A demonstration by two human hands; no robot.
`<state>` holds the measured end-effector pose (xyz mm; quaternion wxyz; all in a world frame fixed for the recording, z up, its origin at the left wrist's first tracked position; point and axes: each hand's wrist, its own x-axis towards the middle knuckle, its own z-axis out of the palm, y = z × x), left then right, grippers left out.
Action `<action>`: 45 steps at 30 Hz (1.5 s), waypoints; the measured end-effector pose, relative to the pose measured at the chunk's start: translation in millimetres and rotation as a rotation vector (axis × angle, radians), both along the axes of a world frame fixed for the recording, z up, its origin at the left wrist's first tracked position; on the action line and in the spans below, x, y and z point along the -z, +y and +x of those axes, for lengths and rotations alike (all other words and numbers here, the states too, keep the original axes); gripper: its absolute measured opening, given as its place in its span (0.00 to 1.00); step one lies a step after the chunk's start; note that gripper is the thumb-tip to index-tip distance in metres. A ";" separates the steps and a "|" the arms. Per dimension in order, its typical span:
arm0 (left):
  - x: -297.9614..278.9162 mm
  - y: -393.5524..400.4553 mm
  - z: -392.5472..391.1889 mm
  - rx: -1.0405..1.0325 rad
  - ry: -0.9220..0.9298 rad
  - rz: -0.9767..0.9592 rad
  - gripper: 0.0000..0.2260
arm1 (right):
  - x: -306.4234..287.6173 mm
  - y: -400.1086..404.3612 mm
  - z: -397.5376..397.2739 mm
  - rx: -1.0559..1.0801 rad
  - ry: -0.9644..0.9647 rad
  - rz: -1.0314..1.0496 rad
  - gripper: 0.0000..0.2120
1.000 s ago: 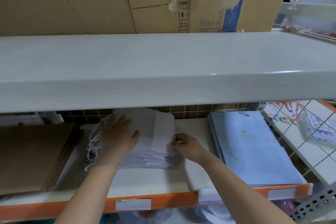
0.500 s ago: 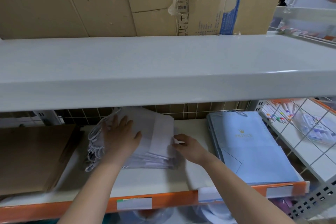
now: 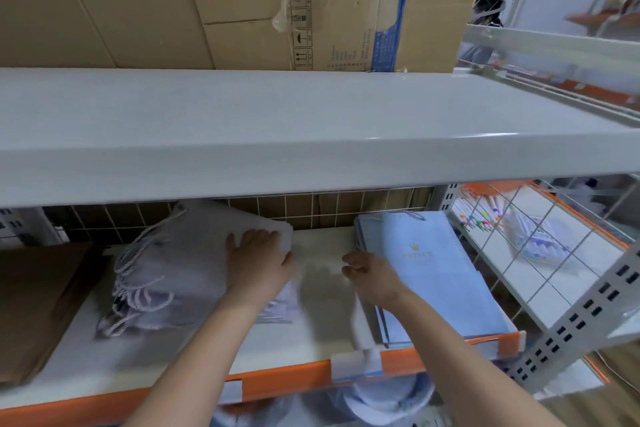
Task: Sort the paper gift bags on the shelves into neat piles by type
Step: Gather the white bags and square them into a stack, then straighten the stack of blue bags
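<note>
Lilac bags [image 3: 194,267]: left hand [image 3: 258,262] flat on top, steadying | right hand [image 3: 372,276] empty, loosely curled beside blue bags [image 3: 436,274]

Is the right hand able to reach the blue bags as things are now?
Probably yes. The right hand hovers, fingers loosely curled and holding nothing, right beside the blue bags, at their left edge. Nothing lies between them, and the shelf above leaves room.

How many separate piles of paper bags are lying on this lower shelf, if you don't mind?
3: brown pile far left, grey pile under the left hand, blue pile right.
</note>
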<state>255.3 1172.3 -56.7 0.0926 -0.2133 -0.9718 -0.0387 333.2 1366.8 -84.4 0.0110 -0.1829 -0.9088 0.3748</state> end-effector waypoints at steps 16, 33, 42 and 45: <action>58.3 155.9 43.7 -0.160 -1.247 1.136 0.15 | 23.2 164.5 69.9 0.525 -0.211 -0.034 0.35; 61.1 178.5 51.3 -0.315 -1.370 1.287 0.02 | 24.4 171.1 51.6 0.542 -0.248 -0.181 0.44; 57.8 141.0 48.5 -0.135 -1.239 1.573 0.18 | 27.3 151.1 42.8 0.532 -0.116 -0.546 0.32; 38.6 125.7 42.6 0.070 -1.069 1.566 0.19 | 7.0 138.2 42.7 0.485 0.066 -0.665 0.16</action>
